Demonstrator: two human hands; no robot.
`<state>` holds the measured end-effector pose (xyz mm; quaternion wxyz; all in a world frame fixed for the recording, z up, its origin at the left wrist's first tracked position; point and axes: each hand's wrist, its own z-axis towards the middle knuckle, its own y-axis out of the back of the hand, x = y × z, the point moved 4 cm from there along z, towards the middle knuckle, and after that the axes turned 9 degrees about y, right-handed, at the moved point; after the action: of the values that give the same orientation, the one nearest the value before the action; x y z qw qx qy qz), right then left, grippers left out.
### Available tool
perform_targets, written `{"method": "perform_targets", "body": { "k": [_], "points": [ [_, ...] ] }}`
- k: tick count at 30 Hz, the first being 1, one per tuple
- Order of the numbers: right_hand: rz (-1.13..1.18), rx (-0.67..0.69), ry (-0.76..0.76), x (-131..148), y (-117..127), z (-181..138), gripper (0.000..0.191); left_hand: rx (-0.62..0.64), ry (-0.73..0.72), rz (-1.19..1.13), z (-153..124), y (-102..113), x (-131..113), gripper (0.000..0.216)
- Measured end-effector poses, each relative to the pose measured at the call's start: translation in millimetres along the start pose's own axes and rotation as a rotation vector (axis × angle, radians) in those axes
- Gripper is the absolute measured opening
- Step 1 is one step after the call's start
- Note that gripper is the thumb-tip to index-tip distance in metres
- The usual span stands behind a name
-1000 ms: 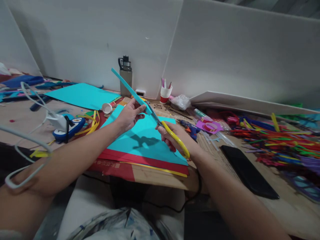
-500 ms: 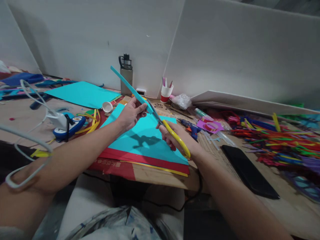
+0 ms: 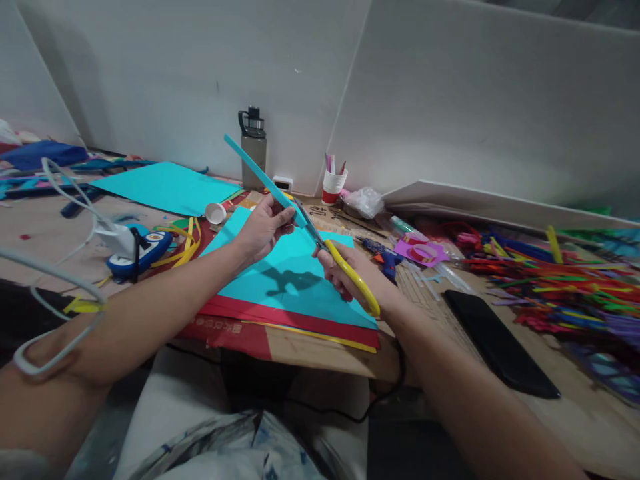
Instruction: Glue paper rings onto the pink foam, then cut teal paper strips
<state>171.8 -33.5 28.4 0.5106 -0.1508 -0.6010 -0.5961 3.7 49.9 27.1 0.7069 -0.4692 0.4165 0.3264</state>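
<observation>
A narrow turquoise paper strip slants up and left from my left hand, which pinches it near its lower end. My right hand is wrapped around the yellow-handled scissors. Their blades point up and left and lie along the strip's lower end; whether they are parted is hard to tell. Both hands hover above a turquoise sheet, where their shadow falls. Under that sheet lie red paper and a yellow edge.
Left are another turquoise sheet, a blue-and-white device and a looping white cable. A bottle and a paper cup of pens stand behind. Right lie a glue gun, a black phone and colourful strips.
Almost nothing differs. The view has shifted very slightly, while both hands, the strip and the scissors keep their places.
</observation>
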Motion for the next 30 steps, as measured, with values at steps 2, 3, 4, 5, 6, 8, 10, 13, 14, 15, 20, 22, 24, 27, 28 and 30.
{"method": "perform_targets", "body": {
  "k": [2,3,4,5,6,8,10,13,14,15,20,22,24,27,28,30],
  "points": [
    [-0.002,-0.001,-0.002,0.6,0.1,-0.2,0.046,-0.004,0.006,0.009,-0.9,-1.2,-0.2,0.036],
    [-0.002,0.0,-0.002,1.1,0.2,-0.2,0.045,-0.005,0.007,0.014,-1.3,-1.8,-0.4,0.037],
    [-0.001,0.002,-0.002,1.4,0.2,-0.3,0.044,-0.005,0.005,0.019,-1.7,-2.2,-0.6,0.037],
    [0.001,0.003,-0.003,1.6,0.3,-0.4,0.044,-0.006,0.003,0.023,-2.0,-2.5,-0.7,0.037],
    [0.004,0.004,-0.005,1.6,0.3,-0.5,0.043,-0.007,0.001,0.025,-2.2,-2.5,-0.7,0.037],
    [0.011,0.004,-0.011,1.2,0.4,-0.7,0.043,-0.012,0.001,0.025,-2.3,-2.2,-0.4,0.035],
    [0.017,0.003,-0.018,0.5,0.2,-1.1,0.043,-0.016,0.004,0.02,-2.5,-1.9,0.0,0.035],
    [0.016,0.0,-0.025,0.0,-0.2,-1.7,0.044,-0.021,0.009,0.009,-2.7,-2.0,0.2,0.034],
    [0.012,-0.002,-0.027,0.0,-0.3,-1.8,0.045,-0.024,0.01,0.005,-2.7,-2.1,0.1,0.035],
    [0.007,-0.005,-0.029,0.2,-0.4,-1.9,0.045,-0.025,0.01,0.003,-2.7,-2.3,0.0,0.035],
    [-0.007,-0.006,-0.027,1.3,-0.7,-1.1,0.044,-0.021,-0.006,0.01,-2.1,-3.1,0.1,0.033],
    [-0.004,-0.01,-0.03,0.6,-0.6,-0.7,0.043,-0.017,-0.012,0.009,-2.0,-3.2,0.5,0.032],
    [0.001,-0.011,-0.029,-0.3,-0.7,-0.4,0.041,-0.011,-0.01,0.005,-2.1,-3.5,0.9,0.031],
    [0.009,-0.015,-0.025,-0.8,-1.0,-0.6,0.04,-0.015,-0.003,0.004,-2.8,-4.2,1.0,0.031],
    [0.012,-0.017,-0.026,-0.7,-1.0,-0.7,0.041,-0.02,0.001,0.004,-3.1,-4.3,0.9,0.031],
    [0.017,-0.016,-0.027,0.0,-0.9,-1.1,0.041,-0.033,0.008,0.0,-3.5,-4.4,0.9,0.03]
  ]
}}
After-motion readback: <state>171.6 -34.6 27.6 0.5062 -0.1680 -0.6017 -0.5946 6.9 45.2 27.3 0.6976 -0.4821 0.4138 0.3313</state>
